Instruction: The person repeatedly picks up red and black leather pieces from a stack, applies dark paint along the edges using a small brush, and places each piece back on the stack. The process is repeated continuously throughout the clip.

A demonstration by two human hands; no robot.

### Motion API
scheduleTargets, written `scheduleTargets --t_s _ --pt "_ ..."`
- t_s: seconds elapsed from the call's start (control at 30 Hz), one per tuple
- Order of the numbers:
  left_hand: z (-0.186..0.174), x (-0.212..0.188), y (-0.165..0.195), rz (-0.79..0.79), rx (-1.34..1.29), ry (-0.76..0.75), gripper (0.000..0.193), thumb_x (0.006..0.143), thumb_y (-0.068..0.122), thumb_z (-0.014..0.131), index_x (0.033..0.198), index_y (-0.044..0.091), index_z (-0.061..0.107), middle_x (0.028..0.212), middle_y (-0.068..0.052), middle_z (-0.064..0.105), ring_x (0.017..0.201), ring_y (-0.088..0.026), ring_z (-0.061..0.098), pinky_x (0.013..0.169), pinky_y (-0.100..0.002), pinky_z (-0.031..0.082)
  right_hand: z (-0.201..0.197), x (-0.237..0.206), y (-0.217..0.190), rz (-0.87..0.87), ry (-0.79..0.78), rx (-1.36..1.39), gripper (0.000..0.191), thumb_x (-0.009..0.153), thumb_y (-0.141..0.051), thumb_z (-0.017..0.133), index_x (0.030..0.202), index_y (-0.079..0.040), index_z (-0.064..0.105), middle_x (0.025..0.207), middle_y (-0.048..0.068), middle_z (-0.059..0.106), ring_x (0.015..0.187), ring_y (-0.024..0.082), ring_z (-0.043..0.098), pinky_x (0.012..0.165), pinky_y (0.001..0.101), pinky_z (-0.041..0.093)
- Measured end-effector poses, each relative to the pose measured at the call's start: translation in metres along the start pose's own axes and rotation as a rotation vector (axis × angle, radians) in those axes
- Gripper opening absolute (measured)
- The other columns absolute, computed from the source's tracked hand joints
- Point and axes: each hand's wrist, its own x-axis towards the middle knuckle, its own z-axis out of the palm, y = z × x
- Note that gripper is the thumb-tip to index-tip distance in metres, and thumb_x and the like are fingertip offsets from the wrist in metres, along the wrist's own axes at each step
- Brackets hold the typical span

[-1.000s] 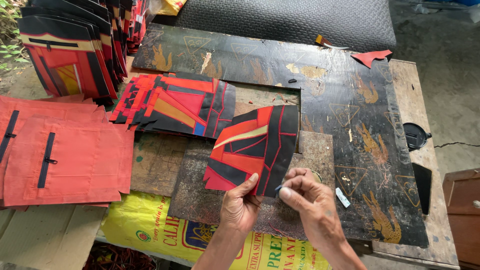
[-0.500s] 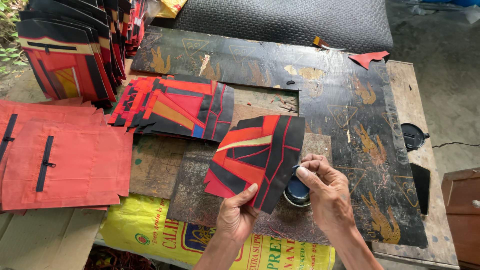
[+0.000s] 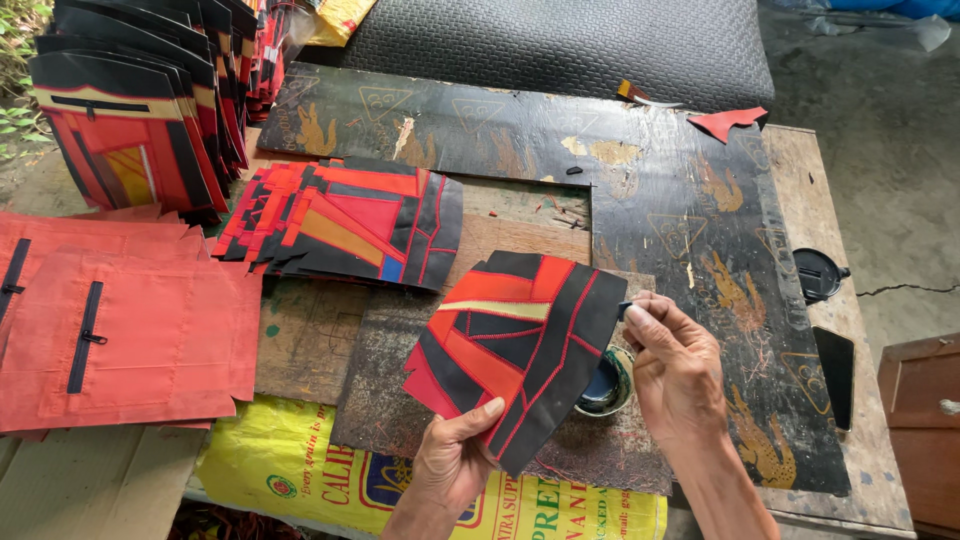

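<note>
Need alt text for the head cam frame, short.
Over a worn worktable, the left hand holds up a red-and-black patchwork fabric panel while the right hand pinches a small dark piece at its right edge, above a small round tin. Stacks of similar panels and red zippered pieces lie to the left.

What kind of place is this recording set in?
Probably a small, informal sewing or bag-making workshop: stacks of cut red panels with zips, piles of patchwork pieces, and a worn board worktop. The left hand holds one patchwork piece.
</note>
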Motion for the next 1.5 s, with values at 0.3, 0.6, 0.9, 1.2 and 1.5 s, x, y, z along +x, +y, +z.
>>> scheduleTargets --t_s 0.3,0.6,0.9,1.2,1.5 --pt "-0.003 -0.006 0.053 0.141 0.214 0.186 0.061 0.071 -0.005 0.069 0.130 0.002 0.055 0.109 -0.014 0.075 0.092 -0.023 0.079 0.081 -0.038 0.067 -0.014 0.006 -0.004 -0.234 0.011 -0.809 0.012 0.083 -0.015 0.081 0.093 -0.009 0.077 0.107 0.007 0.067 0.108 0.021 0.056 0.098 0.0390 0.044" --pt "-0.003 0.126 0.149 0.694 0.585 0.202 0.044 0.079 -0.003 0.074 0.118 0.010 0.060 0.100 -0.009 0.071 0.075 -0.021 0.073 0.054 -0.037 0.067 -0.008 -0.023 0.003 -0.395 -0.097 -1.484 0.018 0.074 -0.025 0.085 0.087 -0.013 0.081 0.113 0.004 0.057 0.119 0.024 0.043 0.102 0.0464 0.028" --pt "-0.029 0.141 0.158 0.562 0.661 0.412 0.030 0.084 0.003 0.075 0.110 -0.005 0.061 0.094 -0.012 0.072 0.075 -0.024 0.076 0.060 -0.044 0.070 -0.017 -0.010 0.007 -0.445 -0.225 -1.569 0.018 0.071 -0.022 0.085 0.088 -0.018 0.080 0.113 0.002 0.058 0.117 0.024 0.041 0.096 0.0441 0.026" --pt "-0.055 0.110 0.165 0.568 0.658 0.365 0.028 0.090 0.003 0.072 0.107 -0.012 0.056 0.093 -0.021 0.071 0.075 -0.033 0.078 0.061 -0.037 0.069 -0.011 -0.005 0.005 -0.533 -0.388 -1.701 0.017 0.070 -0.012 0.082 0.084 -0.020 0.077 0.127 0.004 0.056 0.120 0.027 0.042 0.090 0.0456 0.027" --pt "-0.076 -0.023 0.224 1.034 1.278 0.599 0.043 0.101 0.011 0.070 0.133 -0.012 0.054 0.099 -0.022 0.071 0.074 -0.023 0.073 0.063 -0.031 0.065 -0.004 0.006 0.016 -0.624 -0.529 -1.764 0.018 0.060 -0.007 0.082 0.075 -0.018 0.077 0.133 0.007 0.055 0.127 0.033 0.040 0.098 0.0504 0.026"
